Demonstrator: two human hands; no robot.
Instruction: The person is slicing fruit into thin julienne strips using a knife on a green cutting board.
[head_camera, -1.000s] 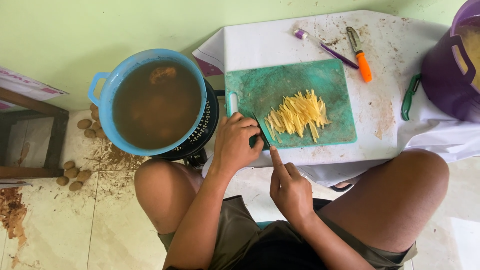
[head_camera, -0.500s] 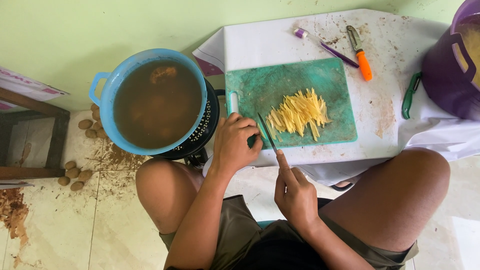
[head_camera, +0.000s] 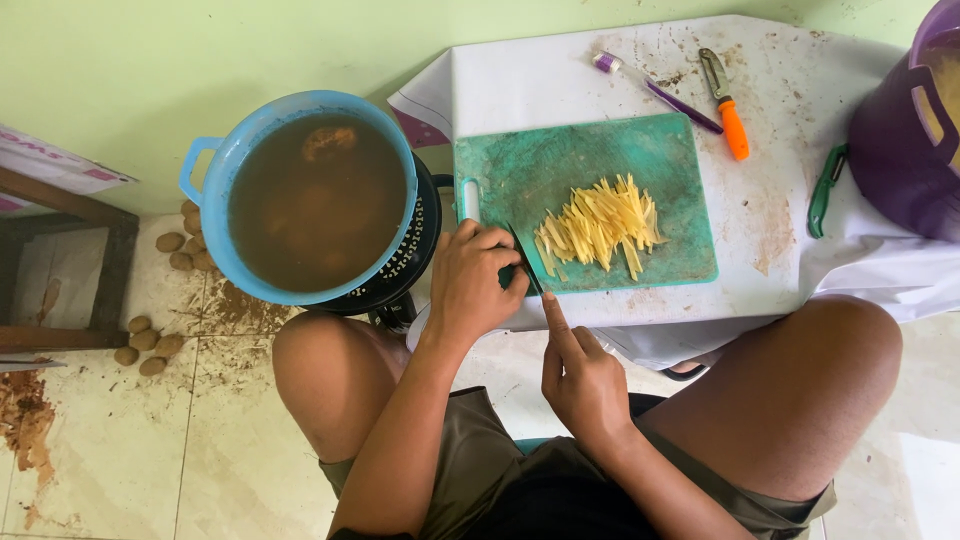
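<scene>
While the left hand (head_camera: 478, 282) is curled tight around a knife (head_camera: 525, 262) at the near-left corner of the green cutting board (head_camera: 560, 165), the right hand (head_camera: 583, 378) sits just below the board's edge with its index finger stretched up toward the blade and nothing in its grip. So the 2 hands are close but not touching. A pile of pale yellow potato sticks (head_camera: 600, 225) lies in the middle of the board, just right of the knife. Behind the board there's a purple-handled tool (head_camera: 655, 90) and an orange-handled peeler (head_camera: 727, 102), and a green-handled one (head_camera: 824, 192) off to the right, next to a purple bucket (head_camera: 900, 140) that's cut off by the frame. All of that sits on a low table with a smudged white cover (head_camera: 780, 230). Left of it, a blue tub of murky brown water (head_camera: 305, 200) rests on a black perforated basket (head_camera: 405, 265), with something lumpy floating in it, hard to tell what. Far left, the corner of a flat white and pink package (head_camera: 55, 165) pokes in above a dark wooden frame (head_camera: 95, 290). Floor is pale tile (head_camera: 140, 450) with dirt stains and a few small brown potatoes (head_camera: 148, 345) scattered around, wall is light green (head_camera: 200, 50). Most of the knife's handle is hidden by the fingers.
</scene>
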